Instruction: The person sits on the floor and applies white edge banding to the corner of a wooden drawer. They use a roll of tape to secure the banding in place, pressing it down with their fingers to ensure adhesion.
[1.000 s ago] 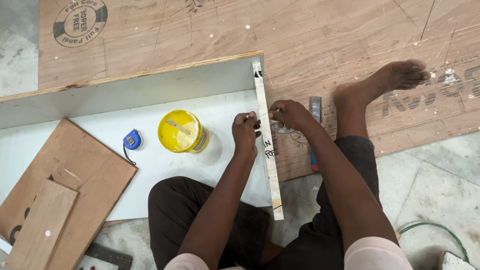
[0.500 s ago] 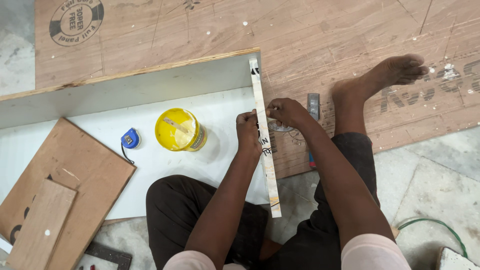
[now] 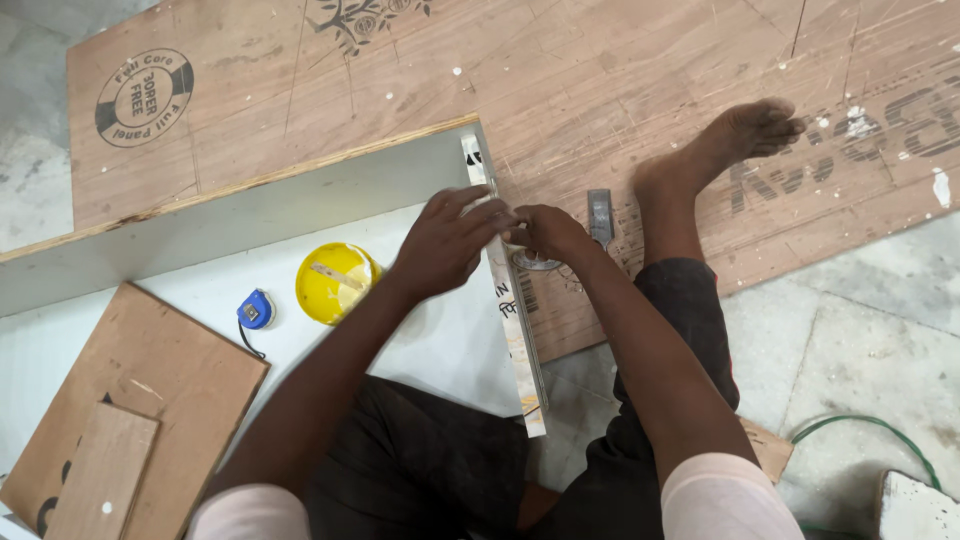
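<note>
My left hand (image 3: 446, 244) lies with fingers spread over the upper part of a narrow pale edge strip (image 3: 518, 340) that runs along the right end of a white laminated board (image 3: 200, 300). My right hand (image 3: 545, 232) grips the same strip from the right side, fingertips meeting the left hand's. Under my right hand sits a small round metal piece (image 3: 535, 263) on the plywood. A grey hammer head (image 3: 600, 217) lies just right of my right hand.
A yellow round tin (image 3: 335, 283) and a blue tape measure (image 3: 256, 311) rest on the white board. Brown plywood offcuts (image 3: 120, 400) lie at lower left. A large plywood sheet (image 3: 600, 90) covers the floor; my bare foot (image 3: 740, 135) rests on it. A green hose (image 3: 870, 430) curls at lower right.
My left hand has slid up the strip and spread its fingers over it, meeting my right hand. The view has shifted slightly.
</note>
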